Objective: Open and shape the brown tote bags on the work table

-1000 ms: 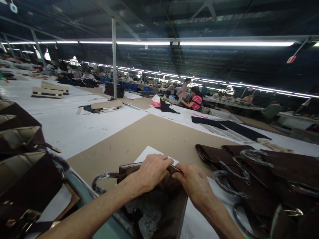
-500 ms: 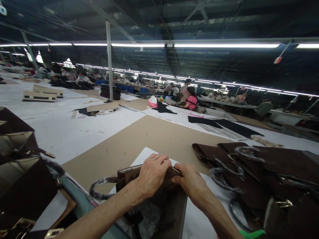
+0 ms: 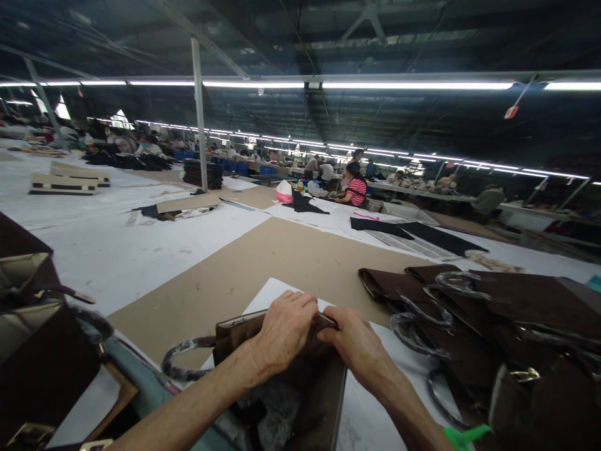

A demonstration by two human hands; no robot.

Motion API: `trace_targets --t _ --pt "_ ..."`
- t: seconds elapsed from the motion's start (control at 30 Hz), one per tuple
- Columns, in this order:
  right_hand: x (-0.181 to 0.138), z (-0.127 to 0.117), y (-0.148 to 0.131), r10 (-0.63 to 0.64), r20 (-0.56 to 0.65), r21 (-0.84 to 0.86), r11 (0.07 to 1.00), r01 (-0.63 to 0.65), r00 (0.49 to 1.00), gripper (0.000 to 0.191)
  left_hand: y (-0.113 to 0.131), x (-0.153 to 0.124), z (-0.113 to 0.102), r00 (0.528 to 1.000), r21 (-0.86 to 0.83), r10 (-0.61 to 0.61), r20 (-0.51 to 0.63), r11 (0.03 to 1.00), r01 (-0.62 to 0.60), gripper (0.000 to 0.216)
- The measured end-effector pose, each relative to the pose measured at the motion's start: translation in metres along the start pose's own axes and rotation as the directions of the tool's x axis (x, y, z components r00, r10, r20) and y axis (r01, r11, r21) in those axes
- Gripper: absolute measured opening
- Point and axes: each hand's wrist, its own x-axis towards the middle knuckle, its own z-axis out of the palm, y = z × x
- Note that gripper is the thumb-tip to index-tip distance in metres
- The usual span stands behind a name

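A dark brown handbag [image 3: 323, 394] stands in front of me, its mouth towards me and a plastic-wrapped handle [image 3: 188, 360] sticking out on its left. My left hand [image 3: 288, 326] is closed over the bag's upper rim, its fingertips hidden behind the edge. Just to the right, my right hand [image 3: 350, 338] pinches the same rim near the corner, with the thumb on the inner side. Under the bag lies a white sheet [image 3: 272, 291]. Part of the bag's inside is shaded by my forearms.
Several brown handbags [image 3: 469, 338] with wrapped handles are piled at the right. More open brown bags [image 3: 42, 351] stand at the left. Tan board [image 3: 282, 250] covers the table ahead, with black fabric pieces [image 3: 441, 238] beyond. A person in a striped top [image 3: 357, 191] sits farther off.
The view has turned slightly, so the surroundings sit a little further left. Both hands keep their hold on the bag's rim, with hardly any visible movement.
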Motion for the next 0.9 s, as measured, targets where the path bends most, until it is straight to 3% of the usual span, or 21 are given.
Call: trace_targets --t 0.1,0.27,0.7,0.9 --pt "0.001 -0.001 0.001 -0.021 0.005 0.018 1.0 0.021 1.0 0.01 0.0 -0.001 -0.003 1.0 -0.068 0.018 -0.017 0.997 -0.019 0.01" --pt "-0.001 0.0 0.001 -0.038 -0.002 0.012 0.999 0.038 0.999 0.008 -0.002 -0.001 -0.005 0.998 -0.193 -0.061 -0.027 0.98 0.054 0.01" --pt "-0.008 0.002 0.001 -0.085 -0.054 -0.074 0.994 0.081 0.995 0.018 -0.003 -0.001 -0.007 1.0 -0.29 -0.015 -0.004 0.957 0.013 0.012" --pt "-0.01 0.001 0.001 -0.092 -0.048 -0.125 0.989 0.085 0.995 0.022 -0.005 -0.001 0.0 0.995 -0.266 -0.098 -0.026 0.96 0.088 0.011"
